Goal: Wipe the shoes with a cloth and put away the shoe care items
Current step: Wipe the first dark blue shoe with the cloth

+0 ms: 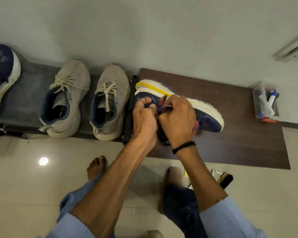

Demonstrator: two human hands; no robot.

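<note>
Nearest, 2 bare feet point(96, 166) are standing on the pale floor point(41, 194), a dark brush point(228, 181) lying beside the right one. Above them, the left hand point(144, 117) is curling its fingers around the upper of the navy shoe point(208, 121), while the right hand point(177, 117) is pinching its reddish lace point(163, 101). The shoe is lying on its side on a brown board point(239, 143). Further back, 2 grey shoes point(65, 98) are sitting on a dark rack point(29, 93), and a clear container point(265, 103) of bottles is standing beside the board.
</note>
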